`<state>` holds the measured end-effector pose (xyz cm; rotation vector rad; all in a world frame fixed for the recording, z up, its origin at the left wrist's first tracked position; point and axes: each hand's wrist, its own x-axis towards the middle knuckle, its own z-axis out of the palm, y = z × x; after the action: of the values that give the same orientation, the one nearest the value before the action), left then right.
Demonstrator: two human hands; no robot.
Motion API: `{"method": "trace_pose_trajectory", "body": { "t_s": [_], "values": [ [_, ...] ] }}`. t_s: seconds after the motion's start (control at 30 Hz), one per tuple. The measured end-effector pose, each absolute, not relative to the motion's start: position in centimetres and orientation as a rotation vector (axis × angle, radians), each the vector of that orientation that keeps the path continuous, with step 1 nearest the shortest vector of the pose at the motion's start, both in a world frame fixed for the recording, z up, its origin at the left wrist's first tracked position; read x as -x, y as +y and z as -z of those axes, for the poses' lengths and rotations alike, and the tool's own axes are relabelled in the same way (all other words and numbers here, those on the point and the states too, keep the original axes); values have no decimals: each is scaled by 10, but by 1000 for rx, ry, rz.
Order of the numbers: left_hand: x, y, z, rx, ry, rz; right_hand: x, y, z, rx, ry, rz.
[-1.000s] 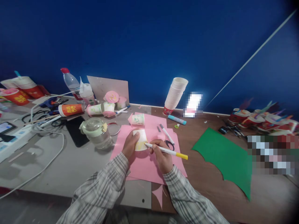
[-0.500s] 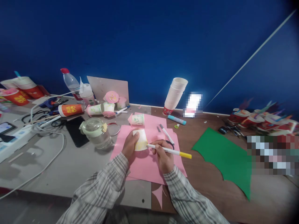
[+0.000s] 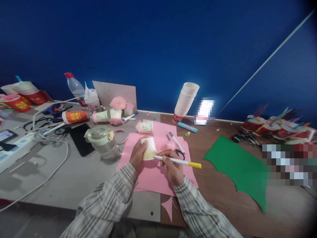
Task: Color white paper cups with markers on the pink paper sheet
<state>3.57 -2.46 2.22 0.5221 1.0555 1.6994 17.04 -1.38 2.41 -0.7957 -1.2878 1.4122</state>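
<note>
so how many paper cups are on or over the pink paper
2: a yellow-streaked white paper cup in the left hand, and a green-patterned paper cup lying on its side beyond it.

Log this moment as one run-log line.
left hand: holds white paper cup | right hand: holds white-and-yellow marker, tip at cup's side | beneath: pink paper | far right: green sheet

A craft workspace: felt-tip pen (image 3: 182,162), pink paper (image 3: 153,177), green sheet (image 3: 237,168), stacked cups (image 3: 186,100) on a table (image 3: 81,178).
</note>
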Motion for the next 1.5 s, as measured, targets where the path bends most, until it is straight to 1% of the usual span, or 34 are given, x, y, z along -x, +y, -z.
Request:
{"method": "trace_pose_trajectory", "body": {
  "t_s": [0.87,1.0,1.33,1.5],
  "values": [
    [-36,-25,-21,-537,1042,-1700,-172,-16,-27,796,-1447,-1353],
    [-36,-25,-21,-522,1040,-1690,-172,-16,-28,789,-1421,-1377],
    [-36,-25,-22,-537,1059,-1707,-171,-15,-33,809,-1424,-1316],
    [-36,-25,-23,-534,1050,-1700,-171,-16,-29,816,-1408,-1376]
  ]
}}
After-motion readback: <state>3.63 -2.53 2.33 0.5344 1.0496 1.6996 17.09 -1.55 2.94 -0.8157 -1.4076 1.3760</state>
